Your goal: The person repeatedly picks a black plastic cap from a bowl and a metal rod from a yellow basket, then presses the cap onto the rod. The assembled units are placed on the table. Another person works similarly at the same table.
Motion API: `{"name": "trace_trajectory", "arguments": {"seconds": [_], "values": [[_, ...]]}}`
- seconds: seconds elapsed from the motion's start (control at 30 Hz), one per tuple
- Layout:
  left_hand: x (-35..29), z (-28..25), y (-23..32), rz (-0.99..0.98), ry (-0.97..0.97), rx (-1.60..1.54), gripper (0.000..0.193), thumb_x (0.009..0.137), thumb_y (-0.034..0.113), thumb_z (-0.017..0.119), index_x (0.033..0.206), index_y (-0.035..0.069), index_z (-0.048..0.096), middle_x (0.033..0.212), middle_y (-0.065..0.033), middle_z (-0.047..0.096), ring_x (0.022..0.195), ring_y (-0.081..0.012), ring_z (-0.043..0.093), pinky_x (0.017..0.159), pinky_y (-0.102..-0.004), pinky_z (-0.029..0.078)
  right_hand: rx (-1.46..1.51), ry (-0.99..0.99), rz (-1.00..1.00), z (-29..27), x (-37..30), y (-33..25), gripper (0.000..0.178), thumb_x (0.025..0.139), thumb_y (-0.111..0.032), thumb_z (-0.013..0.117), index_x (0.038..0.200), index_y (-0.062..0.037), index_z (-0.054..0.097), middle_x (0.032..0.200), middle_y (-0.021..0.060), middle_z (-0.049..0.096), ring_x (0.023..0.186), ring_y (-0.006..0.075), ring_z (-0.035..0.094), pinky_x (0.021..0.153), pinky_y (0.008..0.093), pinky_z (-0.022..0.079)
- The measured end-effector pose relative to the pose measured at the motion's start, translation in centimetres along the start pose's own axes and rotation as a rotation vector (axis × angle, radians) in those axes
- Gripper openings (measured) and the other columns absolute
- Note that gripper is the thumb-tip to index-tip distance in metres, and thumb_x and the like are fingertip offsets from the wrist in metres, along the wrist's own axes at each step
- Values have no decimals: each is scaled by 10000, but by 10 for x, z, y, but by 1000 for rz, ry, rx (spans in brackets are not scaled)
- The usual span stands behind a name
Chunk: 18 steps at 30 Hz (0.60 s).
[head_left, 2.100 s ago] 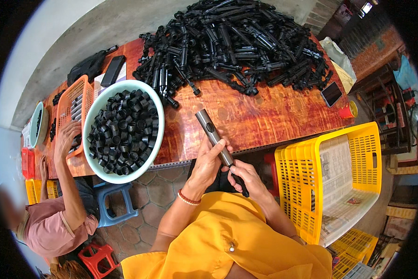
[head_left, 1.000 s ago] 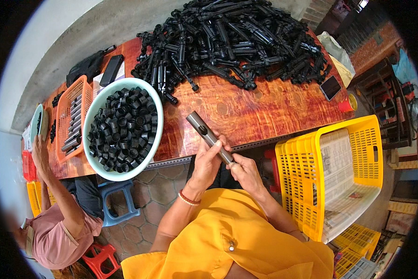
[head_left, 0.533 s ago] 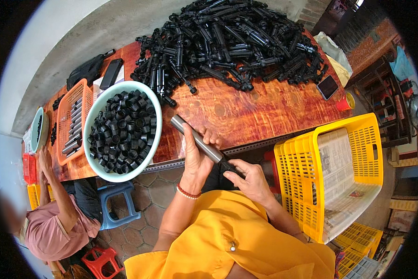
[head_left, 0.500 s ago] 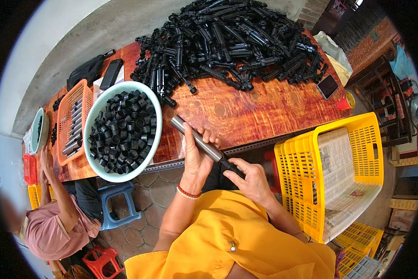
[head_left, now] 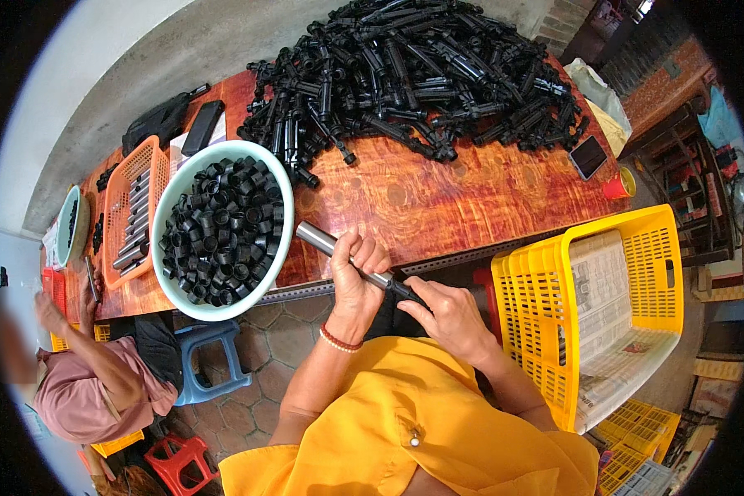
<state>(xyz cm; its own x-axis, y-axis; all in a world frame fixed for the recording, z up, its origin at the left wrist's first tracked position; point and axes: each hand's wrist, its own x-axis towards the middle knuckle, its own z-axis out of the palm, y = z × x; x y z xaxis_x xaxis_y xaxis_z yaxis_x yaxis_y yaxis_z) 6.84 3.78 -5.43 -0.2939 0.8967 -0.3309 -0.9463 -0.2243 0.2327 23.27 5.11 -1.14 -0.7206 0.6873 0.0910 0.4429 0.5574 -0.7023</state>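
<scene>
My left hand [head_left: 355, 277] is wrapped round a grey metal tube [head_left: 315, 237], held slanting above the table's front edge. The tube's far end points up and left, toward the bowl of caps. At its near end sits a black plastic fitting [head_left: 401, 291], pinched between the thumb and fingers of my right hand [head_left: 450, 317]. Across the back of the table spreads a big heap of black plastic tube-shaped parts [head_left: 421, 78]. Left of the tube stands a pale green bowl [head_left: 167, 281] full of short black ring-shaped caps [head_left: 219, 227].
An orange basket [head_left: 115, 207] holds metal tubes beyond the bowl. A phone [head_left: 588, 157] and a red cup [head_left: 617, 184] stand at the table's right end. A yellow crate [head_left: 537, 331] lined with newspaper is at my right. A co-worker [head_left: 90, 388] sits at the left.
My left fingers have closed fully round the tube, where they were partly open before. The tube has tipped slightly flatter. The co-worker's hands have moved, and one now holds a metal tube.
</scene>
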Motion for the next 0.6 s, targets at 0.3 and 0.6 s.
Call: {"name": "trace_trajectory", "arguments": {"seconds": [0.3,0.6], "values": [[-3,-3,-2,-55,-106,-111,375,924,165,493,583,161,335,487,62,296,422,-59,283,415,-217,288,80,-6,-18,-2,3,0,256,840,-211,655,928,-9,525,738,177,585,680,377,596,556,433,472],[-5,0,-4,-56,-55,-125,374,920,163,489,581,161,333,484,60,298,420,-63,290,414,-213,293,17,41,-7,-3,1,-1,349,806,-207,693,1065,3,589,800,176,617,706,362,612,581,396,489]]}}
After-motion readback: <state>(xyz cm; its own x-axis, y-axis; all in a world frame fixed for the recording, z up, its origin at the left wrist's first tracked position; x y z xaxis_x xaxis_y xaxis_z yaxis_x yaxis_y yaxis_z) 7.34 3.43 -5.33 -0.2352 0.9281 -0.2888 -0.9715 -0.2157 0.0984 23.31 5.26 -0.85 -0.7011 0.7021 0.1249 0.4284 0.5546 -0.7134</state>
